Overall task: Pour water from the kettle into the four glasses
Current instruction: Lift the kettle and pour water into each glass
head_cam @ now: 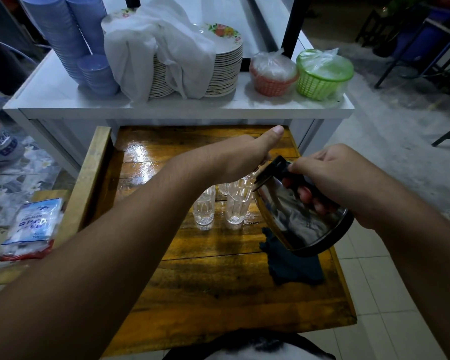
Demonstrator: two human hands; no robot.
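A shiny steel kettle point(296, 219) with a black lid and handle hangs tilted to the left over the wooden table point(218, 287). My right hand point(330, 175) grips its handle. My left hand point(239, 157) lies over the kettle's top at the lid, thumb stretched out and fingers hidden beneath. The spout points at a cluster of clear glasses. The front left glass point(205, 209) and front right glass point(236, 207) stand side by side. Two more glasses point(225, 188) behind them are partly hidden by my left hand and the kettle.
A dark cloth point(291, 266) lies on the table under the kettle. Behind stands a white counter point(63, 100) with stacked plates point(224, 71), blue bowls point(70, 35), an orange basket point(272, 76) and a green basket point(322, 74). A plastic packet point(29, 227) lies on a wooden bench at left.
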